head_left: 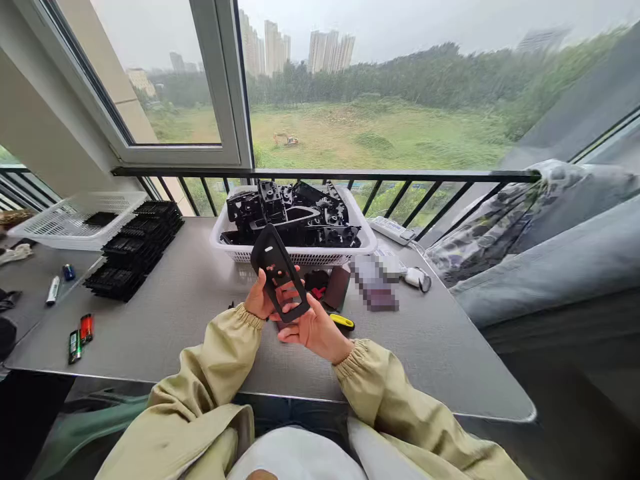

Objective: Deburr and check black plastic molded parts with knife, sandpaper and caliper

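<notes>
Between my two hands a black plastic frame with cut-out holes is held up, tilted, above the table. My left hand grips its left edge, and some fingers show through the openings. My right hand holds its lower right corner, thumb on the rim and fingers underneath. Just behind the frame stands a white plastic basket heaped with black plastic parts. Beside my right hand a yellow-handled tool lies on the table, partly hidden by that hand.
Stacked black plastic trays stand at the left, near another white basket. Batteries lie at the front left of the grey table. A dark brown flat object, a power strip and a white plug are at the right.
</notes>
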`<state>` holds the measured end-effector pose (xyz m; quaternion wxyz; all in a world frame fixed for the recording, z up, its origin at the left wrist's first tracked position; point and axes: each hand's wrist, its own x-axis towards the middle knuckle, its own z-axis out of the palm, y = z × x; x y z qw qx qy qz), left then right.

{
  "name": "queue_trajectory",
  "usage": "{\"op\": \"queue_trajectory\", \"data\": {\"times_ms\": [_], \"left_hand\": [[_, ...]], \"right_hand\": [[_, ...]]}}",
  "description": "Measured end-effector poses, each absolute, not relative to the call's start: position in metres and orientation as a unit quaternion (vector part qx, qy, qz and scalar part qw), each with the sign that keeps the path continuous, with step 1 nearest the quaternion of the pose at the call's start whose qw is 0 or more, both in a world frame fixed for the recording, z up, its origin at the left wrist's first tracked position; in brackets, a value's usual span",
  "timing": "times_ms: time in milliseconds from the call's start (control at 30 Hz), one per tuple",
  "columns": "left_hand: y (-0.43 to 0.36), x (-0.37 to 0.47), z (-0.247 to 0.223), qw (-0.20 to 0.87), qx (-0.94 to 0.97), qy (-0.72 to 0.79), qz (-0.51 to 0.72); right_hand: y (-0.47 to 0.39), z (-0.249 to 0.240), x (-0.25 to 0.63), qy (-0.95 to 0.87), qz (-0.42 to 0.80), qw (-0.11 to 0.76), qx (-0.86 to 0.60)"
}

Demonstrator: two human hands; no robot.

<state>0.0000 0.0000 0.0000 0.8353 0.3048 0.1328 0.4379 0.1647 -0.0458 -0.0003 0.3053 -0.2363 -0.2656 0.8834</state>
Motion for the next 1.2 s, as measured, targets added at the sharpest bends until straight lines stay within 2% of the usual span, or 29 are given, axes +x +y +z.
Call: {"op": "queue_trajectory", "data": {"times_ms": [167,267,333,467,500,567,633,700,933,1200], "left_hand": [[-0.011,0.000,-0.012,0.772,0.317,0.152,0.529],[-0.012,-0.002,-0.013,0.771,0.313,0.191,0.520],[-0.010,-0.005,-0.013,0.783,0.296,0.197,0.510],[-0.007,-0.014,-0.017,0.792,0.263,0.166,0.525],[-0.007,-0.015,-0.018,0.792,0.258,0.164,0.529],[-0.009,-0.017,-0.021,0.791,0.253,0.166,0.532],[-0.011,-0.017,-0.022,0.794,0.254,0.172,0.525],[-0.013,-0.016,-0.023,0.801,0.253,0.180,0.513],[-0.013,-0.015,-0.029,0.796,0.204,0.188,0.537],[-0.014,-0.024,-0.014,0.764,0.211,0.184,0.581]], "right_hand": [[-0.049,-0.014,0.174,-0.261,0.902,0.253,-0.233],[-0.055,-0.021,0.165,-0.380,0.854,0.235,-0.265],[-0.053,-0.021,0.163,-0.492,0.766,0.254,-0.327],[-0.037,-0.015,0.181,-0.590,0.598,0.319,-0.438],[-0.033,-0.014,0.188,-0.677,0.463,0.300,-0.487],[-0.026,-0.013,0.199,-0.792,0.253,0.187,-0.523],[-0.022,-0.015,0.205,-0.836,0.154,0.095,-0.519],[-0.020,-0.021,0.205,-0.842,0.136,0.065,-0.517],[-0.020,-0.033,0.205,-0.831,0.112,0.072,-0.540],[-0.023,-0.042,0.208,-0.843,0.101,0.166,-0.503]]}}
